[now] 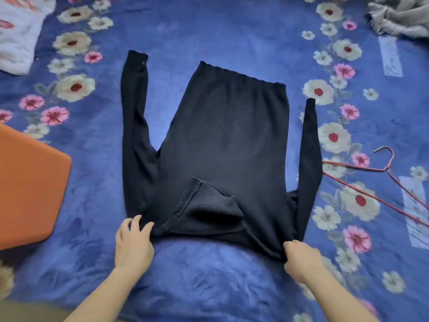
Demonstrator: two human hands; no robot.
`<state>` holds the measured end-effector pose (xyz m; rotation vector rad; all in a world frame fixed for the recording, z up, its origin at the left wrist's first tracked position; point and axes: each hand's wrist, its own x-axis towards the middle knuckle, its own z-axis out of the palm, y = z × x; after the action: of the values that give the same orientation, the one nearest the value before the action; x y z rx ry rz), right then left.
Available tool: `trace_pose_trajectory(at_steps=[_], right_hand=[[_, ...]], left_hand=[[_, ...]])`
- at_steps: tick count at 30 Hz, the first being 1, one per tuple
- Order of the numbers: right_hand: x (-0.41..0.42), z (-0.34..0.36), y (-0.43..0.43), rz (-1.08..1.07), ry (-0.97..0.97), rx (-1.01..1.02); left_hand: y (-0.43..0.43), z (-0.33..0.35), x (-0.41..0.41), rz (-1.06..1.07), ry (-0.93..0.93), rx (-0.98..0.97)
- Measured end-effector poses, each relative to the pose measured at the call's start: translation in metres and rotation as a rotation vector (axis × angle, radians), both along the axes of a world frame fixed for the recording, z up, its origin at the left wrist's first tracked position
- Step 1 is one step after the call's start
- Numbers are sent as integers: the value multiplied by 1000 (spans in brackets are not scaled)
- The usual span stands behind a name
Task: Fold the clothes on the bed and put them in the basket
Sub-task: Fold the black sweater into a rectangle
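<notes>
Black sweater (222,135) lay spread beyond the fingers (135,220) on the bed (209,275) | left hand (133,242), right hand (301,259) pinched its shoulders | likely soft, light, limp; shoulders suit gripping

Black knit long-sleeved sweater (220,140) flat on bed with blue floral fleece cover (232,38), ribbed collar nearest, both sleeves pointing away. Left grip (133,242) and right grip (301,259) each pinch a shoulder edge. Orange basket (32,189) at left. Red wire hanger (386,169) beside right sleeve.
</notes>
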<state>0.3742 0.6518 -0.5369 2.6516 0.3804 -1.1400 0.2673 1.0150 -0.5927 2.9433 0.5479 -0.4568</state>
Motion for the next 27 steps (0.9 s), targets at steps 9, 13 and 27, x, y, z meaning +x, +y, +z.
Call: trace_pose_trajectory(at_steps=[9,13,27], right_hand=[[21,-33,96,-873,140,861],[46,-31,101,-946,-88,989],[108,-48,111,-1187,-190,1120]], left_hand=[[-67,1,97,508,-27,-570],[-58,14,124,451,-317,-852],[-41,-3,172,369,-356,-749]])
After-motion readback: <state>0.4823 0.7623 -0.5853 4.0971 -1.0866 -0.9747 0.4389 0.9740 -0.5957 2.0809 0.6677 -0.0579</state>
